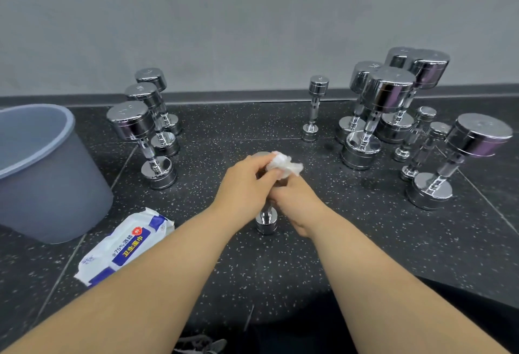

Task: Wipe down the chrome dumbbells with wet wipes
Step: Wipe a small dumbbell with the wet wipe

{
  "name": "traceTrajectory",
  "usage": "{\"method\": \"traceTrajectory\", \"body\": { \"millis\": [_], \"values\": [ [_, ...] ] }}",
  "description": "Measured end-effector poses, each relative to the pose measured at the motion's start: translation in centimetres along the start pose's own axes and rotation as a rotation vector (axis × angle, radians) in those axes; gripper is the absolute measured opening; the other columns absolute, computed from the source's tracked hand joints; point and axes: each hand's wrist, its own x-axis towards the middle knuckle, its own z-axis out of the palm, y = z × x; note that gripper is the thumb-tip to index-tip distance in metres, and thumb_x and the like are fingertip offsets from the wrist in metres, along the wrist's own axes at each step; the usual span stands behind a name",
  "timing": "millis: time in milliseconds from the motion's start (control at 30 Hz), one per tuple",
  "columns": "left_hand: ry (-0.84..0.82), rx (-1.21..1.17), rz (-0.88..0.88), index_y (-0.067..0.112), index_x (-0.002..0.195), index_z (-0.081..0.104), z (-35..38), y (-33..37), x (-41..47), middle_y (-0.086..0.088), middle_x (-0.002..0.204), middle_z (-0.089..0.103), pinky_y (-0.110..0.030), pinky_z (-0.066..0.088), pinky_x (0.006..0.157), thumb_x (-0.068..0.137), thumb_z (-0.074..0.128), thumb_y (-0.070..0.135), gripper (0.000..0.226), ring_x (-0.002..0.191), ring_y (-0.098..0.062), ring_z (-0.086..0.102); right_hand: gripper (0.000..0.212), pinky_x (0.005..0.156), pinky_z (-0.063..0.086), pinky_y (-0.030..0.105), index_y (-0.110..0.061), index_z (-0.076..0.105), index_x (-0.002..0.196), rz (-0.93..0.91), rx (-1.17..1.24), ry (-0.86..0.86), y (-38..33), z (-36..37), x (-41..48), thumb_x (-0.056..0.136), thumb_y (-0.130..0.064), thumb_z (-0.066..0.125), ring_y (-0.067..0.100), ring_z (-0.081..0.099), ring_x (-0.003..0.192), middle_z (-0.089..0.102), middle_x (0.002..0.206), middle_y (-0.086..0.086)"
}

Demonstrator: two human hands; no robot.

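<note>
Black speckled floor [373,244] is holding everything. Grey bin [53,185] is sitting far left, and its inside is not showing, so used wipes can't be counted. The right cluster of dumbbells [387,92] is standing on end, big ones and some small; judging by the split, these are probably waiting. The left trio of dumbbells [130,120] is standing just beside the bin, possibly the finished group, but no wetness is showing, so I can't tell. Wipes pack [123,244] is lying flat near the bin. One lone small dumbbell [316,109] is standing at the back by the wall.

Small dumbbell [266,221] is standing upright mid-floor, getting wiped. Right hand [297,202] is curling round its shaft and steadying it. Left hand [247,185] is pinching the crumpled wet wipe [283,164] against the top head.

Judgement: the task is looking roughly midway or earlier, with the lower head and most of the chrome set still needing wiping.
</note>
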Motion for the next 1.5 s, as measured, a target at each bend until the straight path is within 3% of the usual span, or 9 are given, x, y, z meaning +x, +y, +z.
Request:
{"method": "traceTrajectory", "body": {
  "millis": [100, 233, 400, 567, 800, 1067, 1267, 1400, 1500],
  "values": [
    [0.028, 0.118, 0.047, 0.031, 0.119, 0.07, -1.0, -1.6, 0.7, 0.022, 0.127, 0.058, 0.006, 0.027, 0.084, 0.095, 0.061, 0.019, 0.028, 0.111, 0.005, 0.048, 0.046, 0.08, 0.043, 0.039, -0.031, 0.068, 0.106, 0.019, 0.166, -0.017, -0.4, 0.6, 0.6, 0.082, 0.001, 0.046, 0.025, 0.049, 0.085, 0.064, 0.09, 0.012],
    [0.073, 0.091, 0.055, 0.031, 0.112, 0.07, -1.2, -2.5, 1.4, 0.022, 0.114, 0.05, -0.003, 0.036, 0.084, 0.087, 0.073, 0.018, 0.029, 0.1, 0.003, 0.051, 0.039, 0.101, 0.047, 0.037, -0.038, 0.066, 0.122, 0.091, 0.398, 0.005, -0.4, -0.3, 1.3, 0.093, -0.015, 0.052, 0.013, 0.061, 0.103, 0.068, 0.114, -0.004],
    [0.081, -0.094, -0.035, 0.033, 0.108, 0.057, -0.6, -2.8, 1.8, 0.015, 0.114, 0.05, -0.014, 0.049, 0.09, 0.074, 0.083, 0.01, 0.049, 0.101, 0.0, 0.061, 0.017, 0.077, 0.055, 0.035, -0.022, 0.076, 0.098, -0.069, 0.102, 0.287, -1.3, -0.4, 2.2, 0.097, -0.026, 0.059, 0.012, 0.067, 0.079, 0.076, 0.092, -0.001],
    [-0.015, -0.106, -0.103, 0.042, 0.141, 0.034, 0.1, -3.3, 1.9, 0.019, 0.119, 0.063, -0.028, 0.047, 0.099, 0.073, 0.086, 0.023, 0.088, 0.107, -0.002, 0.062, 0.028, 0.072, 0.052, 0.038, -0.02, 0.071, 0.081, -0.015, 0.186, 0.518, -0.4, 0.0, 3.4, 0.1, -0.02, 0.05, 0.02, 0.061, 0.077, 0.072, 0.084, 0.004],
    [0.024, -0.146, -0.133, 0.04, 0.121, 0.049, -0.6, -4.0, 2.0, 0.034, 0.098, 0.059, 0.0, 0.039, 0.078, 0.079, 0.081, 0.013, 0.059, 0.093, 0.015, 0.055, 0.042, 0.09, 0.055, 0.025, -0.037, 0.07, 0.115, -0.048, 0.05, 0.238, 1.0, 1.0, 1.4, 0.099, -0.006, 0.047, 0.004, 0.068, 0.101, 0.074, 0.108, -0.011],
    [-0.002, -0.156, -0.136, 0.035, 0.141, 0.047, -0.1, -3.9, 2.0, 0.028, 0.111, 0.061, -0.022, 0.042, 0.099, 0.079, 0.08, 0.016, 0.072, 0.111, -0.004, 0.058, 0.05, 0.072, 0.038, 0.033, -0.02, 0.054, 0.044, 0.125, 0.075, 0.363, 1.1, 1.3, 0.8, 0.094, -0.019, 0.046, 0.015, 0.044, 0.065, 0.053, 0.055, -0.001],
    [0.08, -0.075, -0.085, 0.039, 0.113, 0.049, 1.1, -3.6, 2.0, 0.02, 0.104, 0.061, -0.027, 0.047, 0.085, 0.074, 0.082, 0.028, 0.052, 0.099, -0.007, 0.059, 0.038, 0.09, 0.052, 0.026, -0.035, 0.063, 0.128, -0.035, 0.114, 0.397, 1.2, 1.4, 0.6, 0.101, -0.016, 0.043, -0.003, 0.064, 0.099, 0.066, 0.121, -0.017],
    [-0.117, 0.003, -0.067, 0.039, 0.137, 0.047, 0.2, -2.6, 2.6, 0.009, 0.121, 0.051, -0.024, 0.04, 0.096, 0.079, 0.078, 0.02, 0.068, 0.113, -0.012, 0.05, 0.033, 0.075, 0.055, 0.022, -0.032, 0.067, 0.112, -0.051, 0.164, 0.51, 1.2, 0.9, -0.1, 0.098, -0.006, 0.051, 0.004, 0.064, 0.074, 0.075, 0.093, -0.008],
    [-0.302, -0.021, -0.116, 0.044, 0.14, 0.047, -1.4, -2.0, 3.4, 0.012, 0.125, 0.06, -0.028, 0.046, 0.096, 0.082, 0.069, 0.007, 0.073, 0.112, -0.022, 0.06, 0.035, 0.09, 0.054, 0.03, -0.036, 0.064, 0.102, -0.11, 0.253, 0.61, 0.2, 0.1, 0.1, 0.092, -0.004, 0.057, 0.008, 0.068, 0.097, 0.073, 0.107, -0.008]
  ]
}}
